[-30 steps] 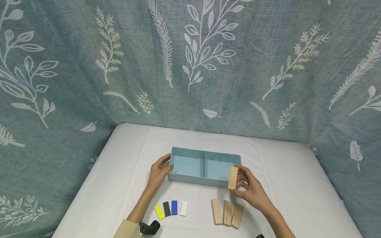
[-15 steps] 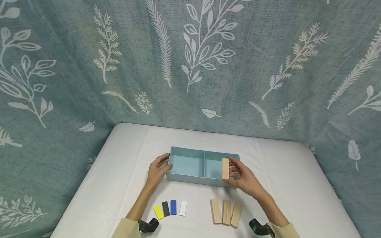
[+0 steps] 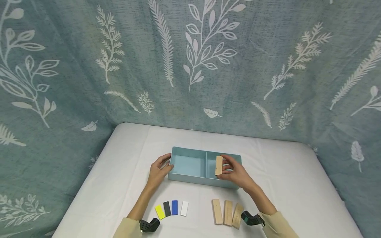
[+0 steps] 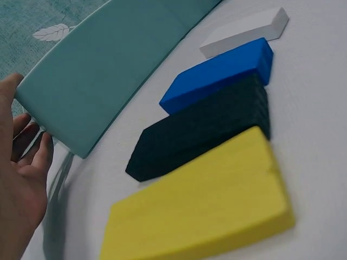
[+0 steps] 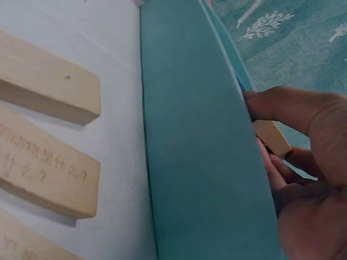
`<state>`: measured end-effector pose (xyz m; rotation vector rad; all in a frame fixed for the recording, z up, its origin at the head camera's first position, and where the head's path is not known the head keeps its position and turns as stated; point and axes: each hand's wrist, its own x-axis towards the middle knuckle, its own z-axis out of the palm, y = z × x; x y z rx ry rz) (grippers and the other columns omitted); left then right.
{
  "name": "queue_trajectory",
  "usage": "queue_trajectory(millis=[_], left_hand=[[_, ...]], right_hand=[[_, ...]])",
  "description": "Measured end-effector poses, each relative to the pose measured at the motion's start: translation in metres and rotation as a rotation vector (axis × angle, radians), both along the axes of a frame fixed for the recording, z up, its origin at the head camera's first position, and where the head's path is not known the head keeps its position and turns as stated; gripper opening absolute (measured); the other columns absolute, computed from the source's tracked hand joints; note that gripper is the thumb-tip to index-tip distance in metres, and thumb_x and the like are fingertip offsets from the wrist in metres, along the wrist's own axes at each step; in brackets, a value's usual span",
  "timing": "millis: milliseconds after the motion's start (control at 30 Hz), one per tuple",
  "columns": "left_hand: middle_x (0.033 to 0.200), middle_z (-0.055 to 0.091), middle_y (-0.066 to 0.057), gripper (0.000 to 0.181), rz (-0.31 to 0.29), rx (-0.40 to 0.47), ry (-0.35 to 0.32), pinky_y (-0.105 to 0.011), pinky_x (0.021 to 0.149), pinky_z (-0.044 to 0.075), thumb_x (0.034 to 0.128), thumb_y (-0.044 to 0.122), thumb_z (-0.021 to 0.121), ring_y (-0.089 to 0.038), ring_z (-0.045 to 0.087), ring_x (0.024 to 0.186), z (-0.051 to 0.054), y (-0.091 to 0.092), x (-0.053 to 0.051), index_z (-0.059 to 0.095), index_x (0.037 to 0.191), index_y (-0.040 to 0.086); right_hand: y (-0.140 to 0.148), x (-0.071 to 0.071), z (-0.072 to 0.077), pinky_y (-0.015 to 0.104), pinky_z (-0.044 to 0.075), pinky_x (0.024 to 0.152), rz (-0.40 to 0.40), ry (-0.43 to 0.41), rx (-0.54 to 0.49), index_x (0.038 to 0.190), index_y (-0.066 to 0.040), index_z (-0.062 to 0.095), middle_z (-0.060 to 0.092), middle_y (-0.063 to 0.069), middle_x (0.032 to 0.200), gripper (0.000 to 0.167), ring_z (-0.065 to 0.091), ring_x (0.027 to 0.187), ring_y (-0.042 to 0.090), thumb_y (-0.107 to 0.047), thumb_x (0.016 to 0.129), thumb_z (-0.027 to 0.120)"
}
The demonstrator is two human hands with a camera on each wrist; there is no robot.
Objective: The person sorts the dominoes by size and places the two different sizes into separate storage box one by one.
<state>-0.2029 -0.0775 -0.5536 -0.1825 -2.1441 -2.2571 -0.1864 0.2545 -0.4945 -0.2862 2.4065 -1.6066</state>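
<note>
Two bare hands: left hand [image 3: 159, 169] grips the left end of the pale-blue, rectangular, plastic-looking box [image 3: 190, 179], apparently to steady it; right hand [image 3: 237, 172] pinches an oblong bare-wood block [image 3: 219, 165]
Held block: in or just above the box's right compartment, depth unclear, lengthways beside the divider [image 3: 206, 164], likely to suit the space
Wooden trio: three similar bare-wood blocks [image 3: 227, 213] toward the near edge of the white cloth-covered desk [image 3: 134, 158], handy for the right hand
Coloured row: yellow block [image 3: 159, 212], black block [image 3: 167, 209], blue block [image 3: 174, 207], white block [image 3: 184, 208], perhaps grouped by kind
</note>
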Motion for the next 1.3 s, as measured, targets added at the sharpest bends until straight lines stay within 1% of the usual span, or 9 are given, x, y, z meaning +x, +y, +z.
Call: queue_trajectory(millis=[167, 333, 367, 433, 467, 600, 667, 933, 1300], left_hand=[[0.141, 0.051, -0.017, 0.049, 0.022, 0.006, 0.019, -0.025, 0.107, 0.04, 0.0885, -0.003, 0.065, -0.031, 0.043, 0.136, -0.012, 0.0, -0.002, 0.054, 0.136, -0.001], [0.141, 0.051, -0.016, 0.047, 0.036, -0.008, 0.037, -0.024, 0.107, 0.04, 0.0892, 0.0, 0.065, -0.031, 0.043, 0.136, -0.016, 0.003, -0.002, 0.055, 0.135, 0.001], [0.141, 0.051, -0.016, 0.047, 0.039, -0.01, 0.038, -0.023, 0.107, 0.04, 0.0896, 0.0, 0.065, -0.031, 0.043, 0.137, -0.016, 0.003, -0.002, 0.055, 0.136, 0.0], [0.142, 0.051, -0.019, 0.047, 0.039, -0.023, 0.036, -0.024, 0.107, 0.04, 0.0898, -0.001, 0.063, -0.033, 0.043, 0.137, -0.007, 0.004, 0.002, 0.053, 0.136, -0.003], [0.142, 0.051, -0.019, 0.047, 0.043, -0.024, 0.038, -0.024, 0.107, 0.04, 0.0899, -0.001, 0.063, -0.033, 0.043, 0.137, -0.007, 0.004, 0.002, 0.053, 0.136, -0.003], [0.141, 0.051, -0.018, 0.046, 0.042, -0.008, 0.047, -0.025, 0.107, 0.04, 0.0899, -0.002, 0.062, -0.032, 0.043, 0.136, -0.009, 0.003, 0.002, 0.053, 0.135, -0.003], [0.14, 0.053, -0.015, 0.045, 0.053, 0.001, 0.055, -0.023, 0.106, 0.041, 0.09, -0.001, 0.062, -0.028, 0.045, 0.135, -0.018, 0.003, -0.002, 0.055, 0.135, 0.0], [0.139, 0.054, -0.015, 0.044, 0.065, -0.015, 0.062, -0.024, 0.106, 0.041, 0.0903, -0.001, 0.061, -0.029, 0.046, 0.135, -0.018, 0.007, -0.001, 0.055, 0.134, -0.001], [0.14, 0.053, -0.014, 0.044, 0.066, 0.006, 0.056, -0.022, 0.106, 0.041, 0.0911, 0.0, 0.061, -0.028, 0.045, 0.135, -0.019, 0.007, -0.001, 0.055, 0.135, 0.0]], right_hand=[[-0.009, -0.005, 0.001, 0.033, 0.056, 0.084, 0.025, -0.001, 0.025, 0.151, 0.001, 0.032, 0.046, 0.025, 0.132, 0.087, 0.056, 0.107, 0.033, -0.003, 0.08, 0.081], [-0.017, -0.009, 0.002, 0.036, 0.056, 0.078, 0.019, 0.003, 0.121, 0.147, 0.003, 0.039, 0.053, 0.021, 0.125, 0.084, 0.059, 0.1, 0.029, -0.006, 0.076, 0.084], [-0.018, -0.01, 0.002, 0.036, 0.056, 0.076, 0.02, 0.009, 0.143, 0.146, 0.003, 0.041, 0.054, 0.021, 0.124, 0.084, 0.06, 0.099, 0.028, -0.006, 0.075, 0.084], [-0.02, -0.013, -0.001, 0.036, 0.056, 0.074, 0.031, 0.017, 0.174, 0.145, 0.004, 0.043, 0.056, 0.02, 0.122, 0.082, 0.061, 0.098, 0.027, -0.007, 0.074, 0.084], [-0.022, -0.014, -0.001, 0.037, 0.056, 0.074, 0.038, 0.016, 0.19, 0.144, 0.004, 0.043, 0.056, 0.02, 0.122, 0.082, 0.061, 0.098, 0.027, -0.007, 0.074, 0.084], [-0.028, -0.021, -0.003, 0.036, 0.056, 0.071, 0.079, -0.005, 0.2, 0.143, 0.007, 0.042, 0.056, 0.02, 0.118, 0.078, 0.062, 0.094, 0.026, -0.002, 0.076, 0.081], [-0.031, -0.024, -0.004, 0.035, 0.056, 0.069, 0.086, -0.013, 0.209, 0.143, 0.008, 0.042, 0.057, 0.02, 0.116, 0.078, 0.063, 0.091, 0.025, -0.001, 0.076, 0.08], [-0.036, -0.031, -0.013, 0.036, 0.059, 0.068, 0.092, 0.009, 0.255, 0.138, 0.012, 0.044, 0.058, 0.022, 0.111, 0.077, 0.065, 0.089, 0.027, 0.006, 0.07, 0.081], [-0.043, -0.034, -0.016, 0.035, 0.056, 0.066, 0.075, -0.007, 0.341, 0.136, 0.01, 0.046, 0.06, 0.012, 0.097, 0.074, 0.065, 0.079, 0.021, 0.005, 0.071, 0.082]])
